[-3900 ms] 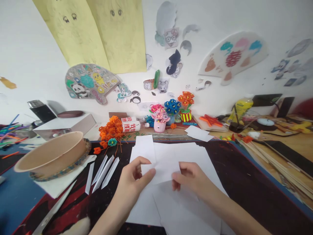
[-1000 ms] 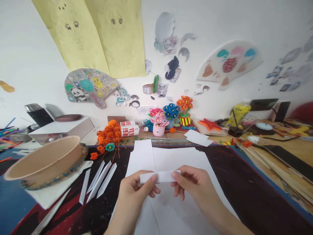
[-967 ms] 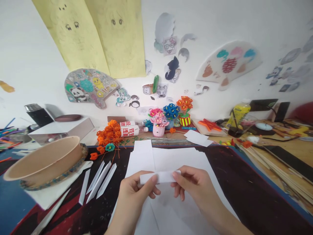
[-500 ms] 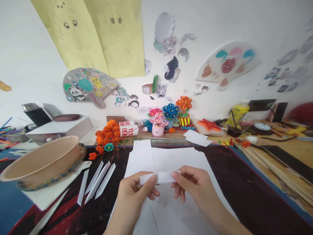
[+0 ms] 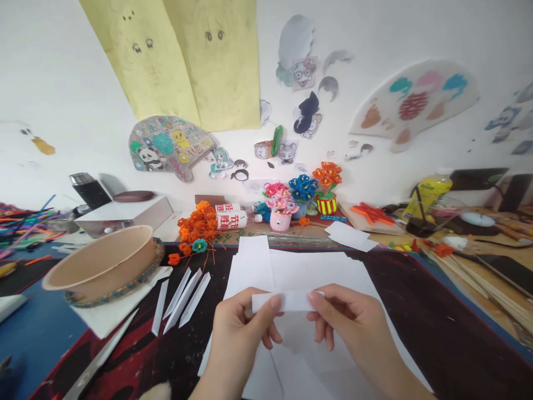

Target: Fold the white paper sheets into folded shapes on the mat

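Note:
A narrow white paper strip [image 5: 295, 301] is stretched level between both hands, above white sheets [image 5: 333, 272] on the dark mat. My left hand [image 5: 245, 322] pinches its left part, thumb on the front and fingers behind. At the strip's right end, my right hand [image 5: 347, 319] pinches it between thumb and fingers. Several folded white paper pieces [image 5: 183, 300] lie on the mat to the left of the hands.
A beige bowl [image 5: 102, 258] stands at the left, with scissors [image 5: 97, 361] in front of it. Orange flowers [image 5: 202, 222], small flower pots [image 5: 280, 219] and bottles [image 5: 229, 218] line the back. Thin sticks [image 5: 487, 289] and a yellow bottle [image 5: 428, 194] are at the right.
The view has turned a little to the left, so everything appears shifted right. Both hands still hold the strip in much the same way.

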Tool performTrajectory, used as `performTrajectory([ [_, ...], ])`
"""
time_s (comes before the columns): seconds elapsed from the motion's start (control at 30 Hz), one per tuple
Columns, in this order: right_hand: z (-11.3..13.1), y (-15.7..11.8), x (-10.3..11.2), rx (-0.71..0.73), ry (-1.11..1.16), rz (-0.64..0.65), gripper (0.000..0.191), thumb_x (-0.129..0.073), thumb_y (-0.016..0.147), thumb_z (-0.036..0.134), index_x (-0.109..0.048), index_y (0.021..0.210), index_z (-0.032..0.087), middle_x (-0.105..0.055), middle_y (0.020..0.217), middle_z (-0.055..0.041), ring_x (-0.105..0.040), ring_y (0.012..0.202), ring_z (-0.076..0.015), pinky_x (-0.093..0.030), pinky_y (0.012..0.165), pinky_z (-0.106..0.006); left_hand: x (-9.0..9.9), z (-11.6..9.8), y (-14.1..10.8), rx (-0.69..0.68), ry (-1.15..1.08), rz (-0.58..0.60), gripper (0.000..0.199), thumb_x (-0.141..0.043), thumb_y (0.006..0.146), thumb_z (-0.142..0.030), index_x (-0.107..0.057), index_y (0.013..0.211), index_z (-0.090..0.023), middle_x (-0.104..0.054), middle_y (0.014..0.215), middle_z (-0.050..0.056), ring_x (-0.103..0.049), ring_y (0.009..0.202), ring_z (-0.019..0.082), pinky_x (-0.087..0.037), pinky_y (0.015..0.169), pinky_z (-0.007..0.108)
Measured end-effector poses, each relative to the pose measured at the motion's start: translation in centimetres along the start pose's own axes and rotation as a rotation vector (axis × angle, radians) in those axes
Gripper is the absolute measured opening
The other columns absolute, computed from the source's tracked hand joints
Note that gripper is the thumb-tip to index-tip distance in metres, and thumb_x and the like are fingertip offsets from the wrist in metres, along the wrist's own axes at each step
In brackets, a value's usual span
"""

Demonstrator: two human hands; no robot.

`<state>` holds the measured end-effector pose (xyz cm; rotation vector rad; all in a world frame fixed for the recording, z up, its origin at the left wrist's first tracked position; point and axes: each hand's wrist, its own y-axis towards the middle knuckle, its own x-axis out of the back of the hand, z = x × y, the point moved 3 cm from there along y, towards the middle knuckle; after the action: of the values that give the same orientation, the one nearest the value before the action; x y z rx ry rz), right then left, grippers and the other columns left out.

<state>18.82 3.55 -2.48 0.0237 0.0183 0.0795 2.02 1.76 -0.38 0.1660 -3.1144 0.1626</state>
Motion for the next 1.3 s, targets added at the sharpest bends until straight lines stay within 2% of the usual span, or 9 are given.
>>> performTrajectory([
  [0.23,0.3,-0.3,-0.1,-0.005,-0.017,-0.029,0.039,-0.066,0.074,0.055,-0.068,0.066,0.017,-0.058,0.043,-0.0011,-0.056,0.037,-0.0153,-0.045,0.034,-0.025,0.0,0.2,0.0,-0.007,-0.009,-0.015,0.032,-0.073,0.069,-0.044,-0.067,0.065,-0.013,-0.056,0.038,0.0,-0.049,0.034,0.01,-0.037,0.037,0.018],
  [0.43,-0.4,-0.3,-0.1,0.029,-0.024,-0.063,0.039,-0.066,0.075,0.055,-0.07,0.067,0.017,-0.059,0.043,-0.002,-0.055,0.036,-0.0154,-0.045,0.034,-0.025,-0.1,0.2,-0.3,-0.034,0.048,-0.065,0.032,-0.071,0.07,-0.045,-0.069,0.067,-0.014,-0.056,0.037,0.0,-0.046,0.031,0.01,-0.034,0.036,0.018],
  [0.6,-0.5,-0.2,0.4,0.098,-0.052,-0.096,0.038,-0.066,0.075,0.053,-0.072,0.065,0.017,-0.057,0.042,-0.0025,-0.054,0.035,-0.0157,-0.044,0.033,-0.026,-0.2,-0.1,-0.5,-0.122,0.215,-0.105,0.031,-0.069,0.073,-0.045,-0.067,0.061,-0.017,-0.057,0.039,0.0,-0.04,0.028,0.008,-0.029,0.033,0.018],
  [0.77,-0.2,-0.1,0.8,0.08,0.003,-0.088,0.035,-0.068,0.074,0.049,-0.071,0.064,0.016,-0.057,0.043,-0.002,-0.053,0.034,-0.0138,-0.041,0.032,-0.023,-0.3,-0.3,-1.0,-0.219,0.309,-0.103,0.033,-0.065,0.077,-0.043,-0.063,0.054,-0.019,-0.046,0.032,-0.004,-0.039,0.028,0.008,-0.028,0.034,0.018],
  [0.9,-0.5,0.4,0.7,0.017,0.065,-0.04,0.036,-0.07,0.073,0.049,-0.069,0.062,0.015,-0.059,0.045,-0.0025,-0.052,0.033,-0.0119,-0.04,0.032,-0.022,-0.5,-0.4,-1.3,-0.284,0.321,-0.126,0.032,-0.063,0.078,-0.04,-0.064,0.054,-0.019,-0.054,0.04,-0.001,-0.041,0.029,0.008,-0.028,0.035,0.019],
  [1.03,-0.9,1.0,0.4,-0.028,0.093,0.047,0.038,-0.069,0.074,0.05,-0.067,0.064,0.014,-0.061,0.049,-0.0027,-0.055,0.038,-0.0119,-0.041,0.035,-0.021,-0.6,-0.3,-1.2,-0.213,0.268,-0.103,0.031,-0.063,0.078,-0.039,-0.063,0.053,-0.019,-0.041,0.031,-0.005,-0.035,0.027,0.007,-0.025,0.034,0.019],
  [1.13,-1.1,1.3,0.1,-0.061,0.153,0.143,0.036,-0.07,0.074,0.049,-0.066,0.067,0.014,-0.062,0.054,-0.0015,-0.057,0.043,-0.011,-0.042,0.038,-0.02,-0.4,-0.3,-1.0,-0.175,0.226,-0.072,0.029,-0.064,0.077,-0.037,-0.063,0.055,-0.019,-0.039,0.029,-0.006,-0.032,0.027,0.006,-0.024,0.034,0.018],
  [1.3,-1.3,1.1,-0.8,-0.134,0.186,0.298,0.038,-0.074,0.068,0.049,-0.063,0.066,0.013,-0.061,0.054,0.0005,-0.055,0.04,-0.0089,-0.041,0.037,-0.018,-0.6,0.2,-0.9,-0.14,0.154,-0.018,0.028,-0.065,0.076,-0.037,-0.062,0.057,-0.017,-0.051,0.04,-0.003,-0.032,0.027,0.004,-0.022,0.032,0.016],
])
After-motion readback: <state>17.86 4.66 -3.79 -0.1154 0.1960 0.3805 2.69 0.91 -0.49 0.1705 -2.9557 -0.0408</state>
